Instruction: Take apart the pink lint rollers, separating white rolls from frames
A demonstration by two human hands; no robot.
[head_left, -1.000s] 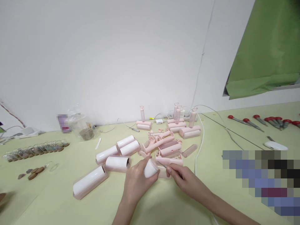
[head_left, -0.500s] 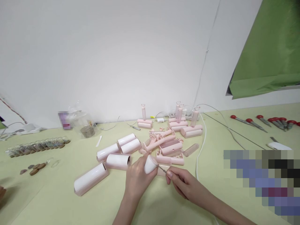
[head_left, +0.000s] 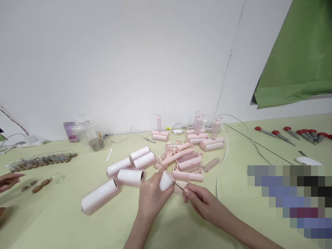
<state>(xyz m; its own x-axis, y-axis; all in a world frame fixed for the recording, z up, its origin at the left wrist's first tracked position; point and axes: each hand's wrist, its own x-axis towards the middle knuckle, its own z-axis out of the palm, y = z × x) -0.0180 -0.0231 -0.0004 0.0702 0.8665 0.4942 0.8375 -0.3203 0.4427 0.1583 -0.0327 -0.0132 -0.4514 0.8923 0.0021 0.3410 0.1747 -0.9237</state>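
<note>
My left hand [head_left: 153,197] is wrapped round a white lint roll [head_left: 166,181], its pink end tilted to the right. In my right hand [head_left: 198,197] a thin metal tool [head_left: 178,185] is pinched, its tip at the roll's pink end. Whether the tip goes into the end I cannot tell. Just behind my hands lies a heap of pink plastic lint roller parts [head_left: 178,155]. Several more white rolls [head_left: 100,196] lie to the left of my left hand. Partly hidden under the tool is a clear pinkish cover [head_left: 178,187].
Finished-looking pink rollers with upright handles [head_left: 212,143] stand along the wall. A white cable [head_left: 220,173] runs down the right side. Red-capped tools [head_left: 282,136] lie far right. At left are small glass jars [head_left: 41,160], cork discs [head_left: 37,189], a plastic bag [head_left: 94,136] and another person's hand [head_left: 10,181].
The other person's hand has come further into view at the left, near the cork discs, where fewer discs show. My hands, the roll and the tool stay almost in place.
</note>
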